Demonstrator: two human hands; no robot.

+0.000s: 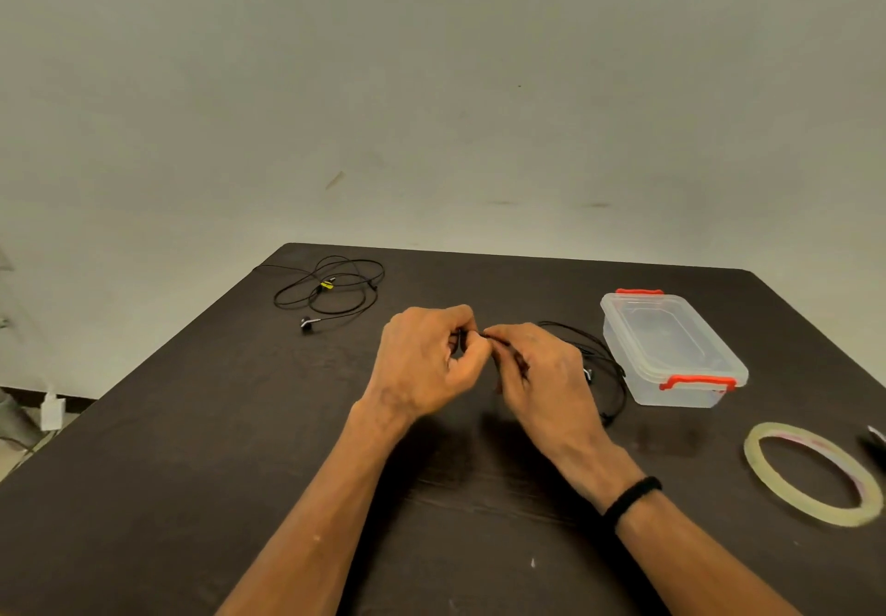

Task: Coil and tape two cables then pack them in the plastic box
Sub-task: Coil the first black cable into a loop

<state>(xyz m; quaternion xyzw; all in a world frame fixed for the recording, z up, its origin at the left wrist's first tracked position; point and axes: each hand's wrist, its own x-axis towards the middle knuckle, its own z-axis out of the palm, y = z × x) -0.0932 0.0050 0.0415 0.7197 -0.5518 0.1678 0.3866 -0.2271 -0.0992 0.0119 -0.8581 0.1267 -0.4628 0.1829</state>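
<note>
Over the middle of the dark table (192,471), my left hand (426,361) and my right hand (546,375) meet fingertip to fingertip, both pinching a thin black earphone cable (609,366). The rest of that cable trails in loose loops on the table to the right of my right hand, beside the box. A second black earphone cable (331,294) with a yellow tag lies in loose loops at the far left. The clear plastic box (671,352), lid on, red latches at both ends, stands at the right.
A roll of clear tape (810,471) lies flat near the right edge, with a dark object (875,443) cut off by the frame beside it. A bare wall rises behind the table. On the floor at left are a white plug and cords.
</note>
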